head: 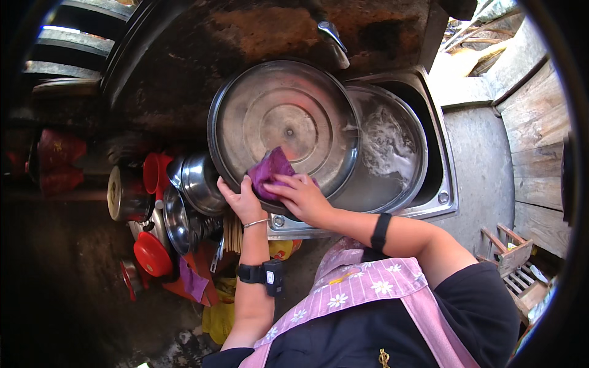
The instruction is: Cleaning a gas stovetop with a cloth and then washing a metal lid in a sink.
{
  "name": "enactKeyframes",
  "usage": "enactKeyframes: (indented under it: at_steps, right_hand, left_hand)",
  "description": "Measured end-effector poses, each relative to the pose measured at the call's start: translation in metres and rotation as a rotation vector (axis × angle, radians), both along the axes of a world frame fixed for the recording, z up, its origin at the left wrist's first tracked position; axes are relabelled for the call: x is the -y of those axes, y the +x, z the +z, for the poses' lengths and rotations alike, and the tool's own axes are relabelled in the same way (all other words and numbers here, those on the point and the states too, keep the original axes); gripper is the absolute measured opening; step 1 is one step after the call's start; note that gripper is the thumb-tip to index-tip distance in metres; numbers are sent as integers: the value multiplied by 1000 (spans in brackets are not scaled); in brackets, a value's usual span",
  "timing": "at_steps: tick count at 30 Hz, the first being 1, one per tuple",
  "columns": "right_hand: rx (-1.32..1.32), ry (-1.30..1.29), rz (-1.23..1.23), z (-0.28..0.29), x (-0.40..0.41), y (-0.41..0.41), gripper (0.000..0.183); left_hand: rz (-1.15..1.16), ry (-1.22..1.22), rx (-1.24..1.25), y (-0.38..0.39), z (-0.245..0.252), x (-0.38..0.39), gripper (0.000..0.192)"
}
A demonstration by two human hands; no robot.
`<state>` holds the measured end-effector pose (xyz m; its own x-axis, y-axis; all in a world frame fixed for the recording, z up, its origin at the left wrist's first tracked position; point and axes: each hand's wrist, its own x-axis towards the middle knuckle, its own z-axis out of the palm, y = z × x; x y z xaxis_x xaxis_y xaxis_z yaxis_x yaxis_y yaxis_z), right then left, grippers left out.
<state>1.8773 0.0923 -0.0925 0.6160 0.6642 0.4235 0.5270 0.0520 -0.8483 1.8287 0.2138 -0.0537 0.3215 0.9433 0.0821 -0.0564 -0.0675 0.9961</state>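
A wide round metal lid or pan (pixel 290 106), marked with concentric rings, lies tilted over the left part of the sink. My left hand (pixel 246 202) grips its near rim, thumb up along the side. A purple cloth (pixel 271 172) is bunched in my right hand (pixel 299 195), pressed against the same near rim just right of my left hand. Behind it, a metal basin (pixel 343 200) of churning water (pixel 389 147) sits in the stainless-steel sink (pixel 453 193). The chrome faucet (pixel 333 37) rises at the back.
Left of the sink stand stacked metal bowls (pixel 200 184), a red ladle (pixel 156 172), a dark pot (pixel 131 193) and a red bowl (pixel 153 253). Chopsticks (pixel 232 234) stick up near my left wrist. A second purple cloth (pixel 192 279) hangs lower down. A wooden stool (pixel 513 253) is at right.
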Motion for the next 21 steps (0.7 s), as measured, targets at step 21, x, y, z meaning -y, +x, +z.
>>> enactKeyframes:
  at_steps: [21]
  right_hand:
    - [-118,-14,57,-19,0,-13,49]
  left_hand:
    - [-88,-39,0,-9,-23,25,45]
